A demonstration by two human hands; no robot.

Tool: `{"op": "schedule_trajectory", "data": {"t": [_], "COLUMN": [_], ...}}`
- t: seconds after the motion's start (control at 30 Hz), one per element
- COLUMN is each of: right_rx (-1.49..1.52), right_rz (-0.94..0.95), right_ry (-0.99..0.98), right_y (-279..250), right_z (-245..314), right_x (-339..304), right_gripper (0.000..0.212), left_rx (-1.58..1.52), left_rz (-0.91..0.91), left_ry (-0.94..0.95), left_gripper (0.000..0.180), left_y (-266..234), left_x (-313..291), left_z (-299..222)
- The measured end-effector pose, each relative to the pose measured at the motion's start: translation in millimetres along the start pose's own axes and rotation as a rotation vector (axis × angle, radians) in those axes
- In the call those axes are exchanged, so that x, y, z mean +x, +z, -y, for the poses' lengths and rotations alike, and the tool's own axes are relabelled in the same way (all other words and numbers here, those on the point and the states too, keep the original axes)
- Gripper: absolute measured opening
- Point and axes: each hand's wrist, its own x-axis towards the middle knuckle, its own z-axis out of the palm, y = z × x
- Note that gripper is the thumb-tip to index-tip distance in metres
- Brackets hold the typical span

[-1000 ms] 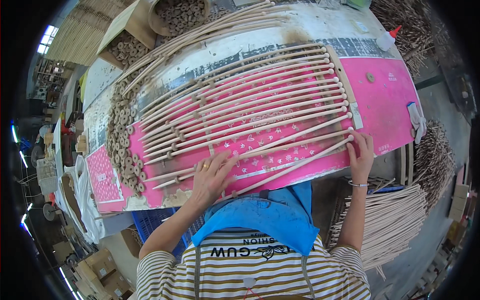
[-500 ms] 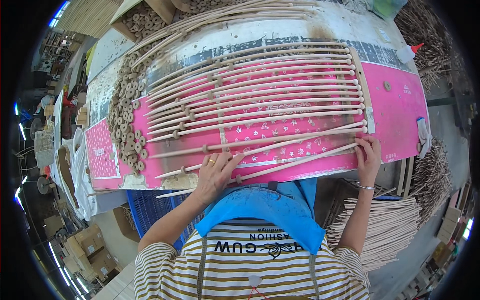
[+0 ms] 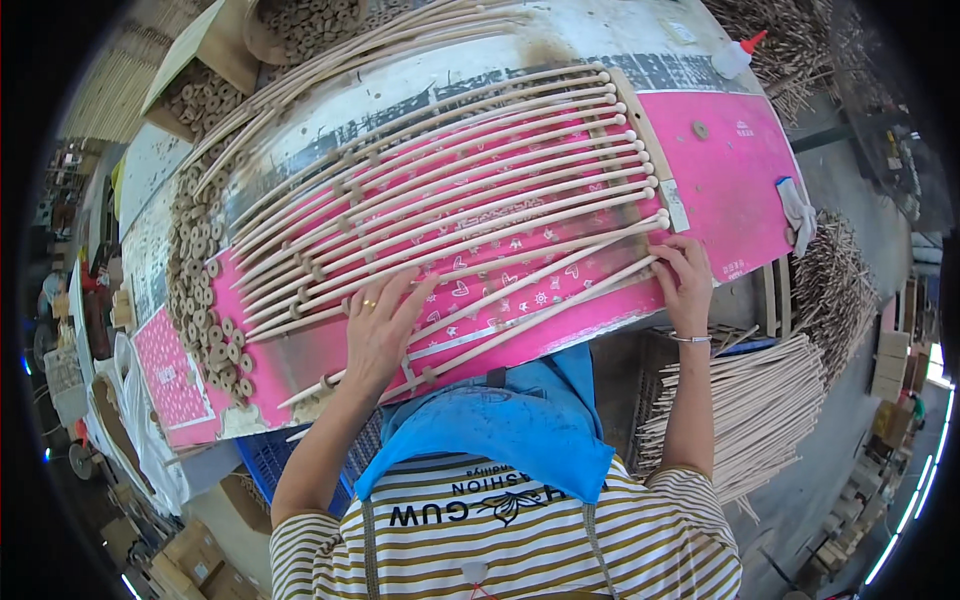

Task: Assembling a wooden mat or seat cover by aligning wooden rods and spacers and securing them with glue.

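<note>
Where the right hand (image 3: pixel 684 278) rests at the near right of the pink sheet (image 3: pixel 715 150), its thumb and fingertips are pinched around the upper right end of the nearest wooden rod (image 3: pixel 543 317); from that grip the rod runs left and toward the body, its long axis slanting over the sheet's near edge and under the left forearm (image 3: pixel 325 450); the right hand is at its very end, while the left hand (image 3: pixel 380 325) lies across the neighbouring rods, fingers spread, and I cannot tell whether it grips anything; the pinched rod is pale and slender, its head end masked by fingers, with a brown ring (image 3: pixel 429 376) around its shaft near the blue apron (image 3: pixel 480 425) and a tapered tip beyond the forearm; farther out, a row of ball-headed rods (image 3: pixel 450 190) lies roughly parallel, heads toward a wooden strip (image 3: pixel 640 125); past their points, loose rings (image 3: pixel 203 310) lie heaped at the left
</note>
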Motion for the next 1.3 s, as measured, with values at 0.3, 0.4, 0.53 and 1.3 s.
{"op": "schedule_trajectory", "data": {"t": [0.3,0.4,0.53,1.3], "right_rx": [-0.002,-0.026,-0.027,-0.117], "right_rz": [0.014,0.002,0.004,-0.191], "right_ry": [0.043,0.044,0.059,0.05], "right_y": [1.0,-1.6,2.1,11.7], "right_z": [-5.5,-4.1,-2.7,7.6], "right_x": [-2.5,-2.9,-2.5,45.6], "right_gripper": [0.026,0.026,0.025,0.027], "left_rx": [-0.369,-0.249,-0.096,0.008], "left_rz": [-0.086,-0.066,-0.036,0.082], "left_ry": [-0.111,-0.056,0.057,0.014], "left_gripper": [0.031,0.034,0.039,0.071], "left_y": [17.1,18.3,17.3,0.6], "left_x": [32.4,33.5,26.7,25.9], "left_z": [-2.5,1.2,2.5,-15.7]}}
